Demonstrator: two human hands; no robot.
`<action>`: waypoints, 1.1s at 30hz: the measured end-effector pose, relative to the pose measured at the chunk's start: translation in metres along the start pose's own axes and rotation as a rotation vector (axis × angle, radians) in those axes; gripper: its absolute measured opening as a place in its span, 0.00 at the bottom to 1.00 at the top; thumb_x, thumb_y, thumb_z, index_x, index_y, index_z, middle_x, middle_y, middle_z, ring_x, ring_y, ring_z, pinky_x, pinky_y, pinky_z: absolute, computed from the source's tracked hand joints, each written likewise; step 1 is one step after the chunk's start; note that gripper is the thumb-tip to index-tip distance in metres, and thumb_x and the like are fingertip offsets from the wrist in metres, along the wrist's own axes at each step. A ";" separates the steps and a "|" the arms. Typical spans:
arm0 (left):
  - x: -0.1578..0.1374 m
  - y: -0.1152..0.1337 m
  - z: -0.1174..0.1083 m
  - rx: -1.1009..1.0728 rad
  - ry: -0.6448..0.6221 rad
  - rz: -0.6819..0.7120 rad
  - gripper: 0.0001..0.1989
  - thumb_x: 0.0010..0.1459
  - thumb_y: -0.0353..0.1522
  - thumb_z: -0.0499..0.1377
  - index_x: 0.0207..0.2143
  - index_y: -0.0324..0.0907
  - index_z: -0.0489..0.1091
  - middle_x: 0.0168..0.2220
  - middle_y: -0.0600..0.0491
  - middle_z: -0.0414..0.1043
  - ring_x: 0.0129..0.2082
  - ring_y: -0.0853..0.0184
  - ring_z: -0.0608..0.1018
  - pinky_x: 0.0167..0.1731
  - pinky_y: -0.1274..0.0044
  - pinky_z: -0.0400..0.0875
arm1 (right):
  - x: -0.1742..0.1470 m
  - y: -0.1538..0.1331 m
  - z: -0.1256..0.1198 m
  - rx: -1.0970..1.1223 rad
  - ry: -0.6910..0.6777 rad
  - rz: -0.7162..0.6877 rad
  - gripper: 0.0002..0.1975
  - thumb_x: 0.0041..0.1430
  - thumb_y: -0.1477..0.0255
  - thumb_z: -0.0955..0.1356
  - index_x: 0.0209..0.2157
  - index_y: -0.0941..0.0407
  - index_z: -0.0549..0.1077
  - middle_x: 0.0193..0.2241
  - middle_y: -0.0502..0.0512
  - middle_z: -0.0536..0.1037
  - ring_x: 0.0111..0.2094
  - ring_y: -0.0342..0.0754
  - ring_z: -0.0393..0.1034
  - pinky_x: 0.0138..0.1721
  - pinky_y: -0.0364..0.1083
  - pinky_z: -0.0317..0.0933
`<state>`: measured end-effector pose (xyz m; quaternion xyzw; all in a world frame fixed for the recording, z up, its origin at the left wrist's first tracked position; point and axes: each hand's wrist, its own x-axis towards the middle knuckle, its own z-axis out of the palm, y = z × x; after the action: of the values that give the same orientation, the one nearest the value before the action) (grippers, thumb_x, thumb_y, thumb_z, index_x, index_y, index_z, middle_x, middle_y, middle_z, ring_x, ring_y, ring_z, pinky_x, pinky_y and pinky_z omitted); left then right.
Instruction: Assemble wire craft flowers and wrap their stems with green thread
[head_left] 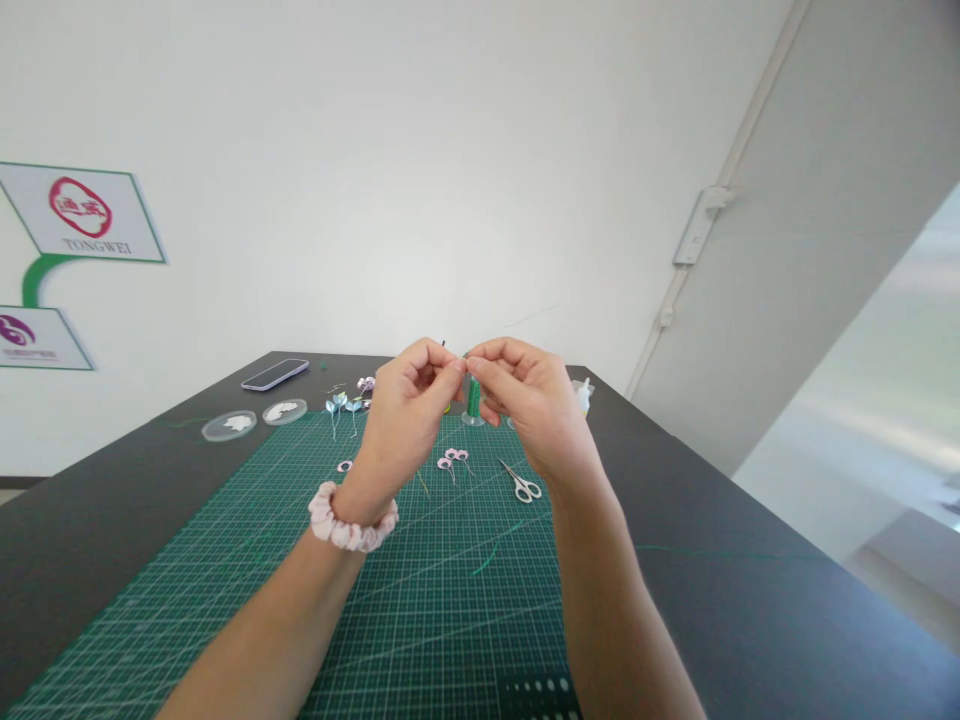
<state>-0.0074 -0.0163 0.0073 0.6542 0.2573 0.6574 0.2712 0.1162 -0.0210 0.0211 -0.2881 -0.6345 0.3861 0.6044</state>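
My left hand (409, 410), with a pale scrunchie (351, 520) on its wrist, is raised over the cutting mat (450, 610), thumb and forefinger pinched. Against it, nearly tip to tip, my right hand (529, 395) pinches too. Whatever lies between the fingertips is too small to make out. A faint thin strand (532, 316) shows above the right hand. Partly hidden behind the hands stands a green spool (473, 398). Below them lie pink petal pieces on thin stems (452, 458) and a pair of white-handled scissors (523, 487).
On the dark table (720, 560), left of the mat, are two shallow dishes (229, 426) with white contents and a phone (275, 374). Blue petal pieces (343, 403) lie near the mat's far edge. A white-tipped bottle (583, 396) stands right. Green thread (487, 562) lies on the mat.
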 end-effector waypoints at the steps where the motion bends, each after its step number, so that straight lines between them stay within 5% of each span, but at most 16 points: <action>1: -0.001 0.000 0.001 0.091 0.028 0.061 0.09 0.56 0.28 0.57 0.22 0.42 0.65 0.19 0.59 0.65 0.21 0.74 0.67 0.23 0.79 0.61 | 0.000 0.000 0.000 -0.004 0.002 0.003 0.05 0.54 0.72 0.69 0.26 0.58 0.71 0.14 0.42 0.64 0.14 0.35 0.55 0.16 0.40 0.49; 8: -0.005 -0.007 0.003 0.587 0.132 0.489 0.11 0.58 0.25 0.56 0.24 0.42 0.62 0.20 0.59 0.64 0.21 0.73 0.66 0.23 0.78 0.59 | 0.000 0.000 0.000 0.008 0.049 -0.014 0.08 0.54 0.70 0.69 0.24 0.57 0.73 0.12 0.42 0.62 0.14 0.35 0.52 0.16 0.40 0.48; 15: -0.003 -0.014 0.002 0.837 0.159 0.735 0.11 0.60 0.24 0.55 0.25 0.43 0.60 0.21 0.57 0.62 0.24 0.69 0.64 0.26 0.74 0.59 | 0.001 0.000 0.003 0.024 0.108 0.015 0.08 0.51 0.71 0.70 0.22 0.57 0.71 0.11 0.42 0.62 0.13 0.35 0.51 0.15 0.40 0.45; 27: -0.005 -0.013 0.003 0.730 0.063 0.589 0.11 0.60 0.27 0.54 0.24 0.44 0.63 0.22 0.54 0.65 0.26 0.66 0.64 0.30 0.71 0.57 | 0.001 -0.001 0.003 0.046 0.143 0.014 0.08 0.50 0.74 0.69 0.20 0.57 0.69 0.10 0.41 0.61 0.12 0.34 0.50 0.14 0.39 0.43; 33: -0.004 -0.004 0.004 0.282 -0.041 0.160 0.07 0.58 0.31 0.57 0.26 0.43 0.66 0.25 0.55 0.69 0.26 0.69 0.69 0.29 0.75 0.62 | 0.001 -0.001 0.003 0.058 0.156 -0.013 0.07 0.50 0.74 0.69 0.20 0.57 0.69 0.11 0.42 0.64 0.12 0.34 0.50 0.13 0.39 0.42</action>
<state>-0.0035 -0.0158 0.0017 0.7174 0.2886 0.6208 0.1288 0.1130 -0.0208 0.0226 -0.2955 -0.5757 0.3769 0.6627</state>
